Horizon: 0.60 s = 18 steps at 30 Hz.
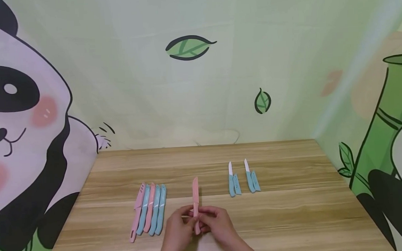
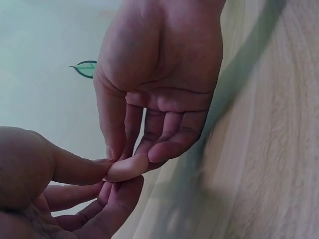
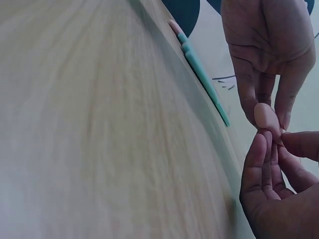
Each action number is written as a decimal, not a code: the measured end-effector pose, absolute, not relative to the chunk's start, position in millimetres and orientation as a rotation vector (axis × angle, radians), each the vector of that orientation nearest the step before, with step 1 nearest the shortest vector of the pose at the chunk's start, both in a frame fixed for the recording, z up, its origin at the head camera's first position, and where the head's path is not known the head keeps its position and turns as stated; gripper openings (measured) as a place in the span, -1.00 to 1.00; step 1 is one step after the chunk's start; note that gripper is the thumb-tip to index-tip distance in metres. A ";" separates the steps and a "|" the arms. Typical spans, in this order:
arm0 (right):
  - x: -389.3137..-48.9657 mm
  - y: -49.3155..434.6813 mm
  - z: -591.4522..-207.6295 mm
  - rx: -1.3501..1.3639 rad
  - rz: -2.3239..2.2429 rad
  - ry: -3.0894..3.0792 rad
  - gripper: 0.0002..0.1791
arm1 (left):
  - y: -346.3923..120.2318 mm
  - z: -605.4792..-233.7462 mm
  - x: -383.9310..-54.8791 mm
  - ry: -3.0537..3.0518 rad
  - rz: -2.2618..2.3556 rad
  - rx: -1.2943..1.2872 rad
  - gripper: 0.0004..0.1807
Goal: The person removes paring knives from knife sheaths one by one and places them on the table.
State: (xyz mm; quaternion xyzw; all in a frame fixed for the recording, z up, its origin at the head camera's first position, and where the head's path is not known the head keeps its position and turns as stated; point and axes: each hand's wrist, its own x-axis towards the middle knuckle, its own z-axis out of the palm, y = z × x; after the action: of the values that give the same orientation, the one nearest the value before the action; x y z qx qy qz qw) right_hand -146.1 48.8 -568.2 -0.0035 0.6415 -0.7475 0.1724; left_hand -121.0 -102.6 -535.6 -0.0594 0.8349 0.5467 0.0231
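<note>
Between both hands a pink knife stands with its tip pointing away from me, its blade part pink as well, like a fitted sheath. The left hand pinches it from the left side, around the handle. From the right, the right hand pinches the same handle with thumb and fingers. Only the rounded handle end shows between the fingertips in the left wrist view. In the right wrist view that pink knife end sticks out among the fingers of both hands.
Left of the hands lies a row of several sheathed knives, among them a wider pink knife and a blue knife. At the back right lie two blue-handled knives with white blades, each beside a blue sheath. The wooden table meets a printed backdrop.
</note>
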 end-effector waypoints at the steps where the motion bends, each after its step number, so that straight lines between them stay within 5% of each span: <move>1: -146.8 50.8 -568.4 -0.006 -2.116 1.824 -0.61 | -101.4 -536.5 -121.1 2.578 1.703 -0.175 -0.59; 18: -149.4 80.3 -559.2 0.064 -2.070 1.896 -0.61 | -82.8 -538.9 -126.7 2.440 1.766 -0.057 -0.59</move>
State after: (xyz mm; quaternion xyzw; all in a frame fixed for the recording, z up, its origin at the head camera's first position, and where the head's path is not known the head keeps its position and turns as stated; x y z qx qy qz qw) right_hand -149.4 80.3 -559.2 0.0223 0.6658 -0.7271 0.1659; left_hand -126.7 -82.8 -538.9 -0.0190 0.8083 0.5849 0.0645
